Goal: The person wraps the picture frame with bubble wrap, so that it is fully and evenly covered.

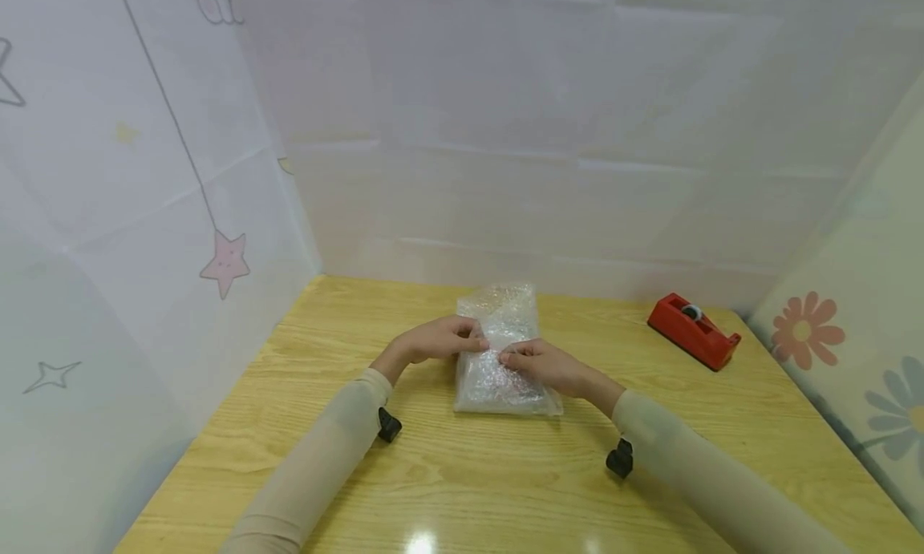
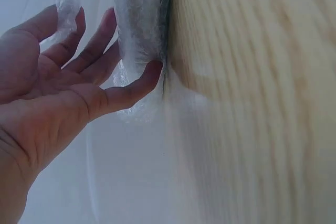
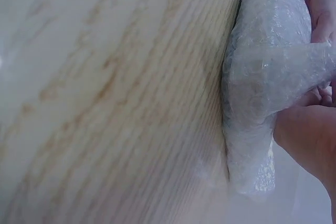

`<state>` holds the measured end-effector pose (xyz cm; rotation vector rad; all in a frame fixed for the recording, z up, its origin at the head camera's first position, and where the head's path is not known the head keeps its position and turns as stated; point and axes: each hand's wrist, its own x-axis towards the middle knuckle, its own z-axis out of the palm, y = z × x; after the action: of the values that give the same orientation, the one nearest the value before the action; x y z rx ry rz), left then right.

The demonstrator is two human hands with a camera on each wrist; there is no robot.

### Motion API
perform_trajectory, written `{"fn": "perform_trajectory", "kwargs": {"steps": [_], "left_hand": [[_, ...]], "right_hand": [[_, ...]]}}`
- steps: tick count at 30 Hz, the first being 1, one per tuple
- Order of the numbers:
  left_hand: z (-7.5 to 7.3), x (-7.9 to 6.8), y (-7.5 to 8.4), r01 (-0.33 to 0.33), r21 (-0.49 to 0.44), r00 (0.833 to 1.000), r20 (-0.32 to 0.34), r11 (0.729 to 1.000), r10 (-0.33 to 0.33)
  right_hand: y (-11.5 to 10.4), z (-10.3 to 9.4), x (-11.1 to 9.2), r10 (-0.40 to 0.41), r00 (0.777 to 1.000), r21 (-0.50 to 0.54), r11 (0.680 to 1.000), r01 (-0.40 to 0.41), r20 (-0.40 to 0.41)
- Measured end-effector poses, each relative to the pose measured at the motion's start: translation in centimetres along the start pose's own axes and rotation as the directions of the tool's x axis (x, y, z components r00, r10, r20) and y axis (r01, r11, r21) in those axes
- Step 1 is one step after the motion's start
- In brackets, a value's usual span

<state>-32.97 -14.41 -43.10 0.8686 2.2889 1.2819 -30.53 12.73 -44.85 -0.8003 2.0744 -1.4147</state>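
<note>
A bundle in clear bubble wrap (image 1: 498, 390) lies flat on the wooden table, its far end a loose, thinner stretch of wrap. What is inside is hard to make out. My left hand (image 1: 442, 339) is over its left side; in the left wrist view the thumb and forefinger pinch a raised piece of the film, while the little finger rests by the bundle's lower edge. From the right, my right hand (image 1: 549, 367) pinches a flap near the middle. The right wrist view shows that flap (image 3: 299, 69) drawn up from the bundle toward the fingers, which are partly cut off.
A red tape dispenser (image 1: 695, 331) with a roll in it stands at the table's back right. White sheeting (image 1: 541, 177) hangs behind the wooden table (image 1: 462, 482), and printed sheets border its left and right sides. Black wrist-camera mounts hang under both sleeves.
</note>
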Motion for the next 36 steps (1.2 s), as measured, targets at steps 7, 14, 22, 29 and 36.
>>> {"fn": "perform_trajectory", "kwargs": {"steps": [7, 14, 22, 29, 36], "left_hand": [[0.2, 0.5, -0.2, 0.009, 0.003, 0.997, -0.073, 1.000, -0.008], [0.5, 0.5, 0.2, 0.009, 0.098, 0.991, -0.134, 0.995, 0.004], [0.6, 0.6, 0.1, 0.023, 0.182, 0.989, -0.146, 0.983, 0.003], [0.8, 0.4, 0.0, -0.004, 0.239, 0.991, -0.131, 0.971, 0.037], [0.7, 0.6, -0.1, -0.025, 0.294, 0.987, -0.147, 0.955, 0.071]], "right_hand": [[-1.1, -0.8, -1.8, -0.015, 0.998, -0.138, 0.990, 0.024, 0.065], [-2.8, -1.4, -5.6, -0.061, 0.991, -0.522, 0.845, 0.114, 0.118], [-1.4, -1.9, -7.1, -0.211, 0.962, -0.591, 0.759, 0.274, 0.175], [0.0, -2.5, -6.3, -0.193, 0.976, -0.475, 0.853, 0.215, 0.096], [0.1, -2.0, -5.5, -0.189, 0.982, -0.471, 0.864, 0.176, 0.020]]}}
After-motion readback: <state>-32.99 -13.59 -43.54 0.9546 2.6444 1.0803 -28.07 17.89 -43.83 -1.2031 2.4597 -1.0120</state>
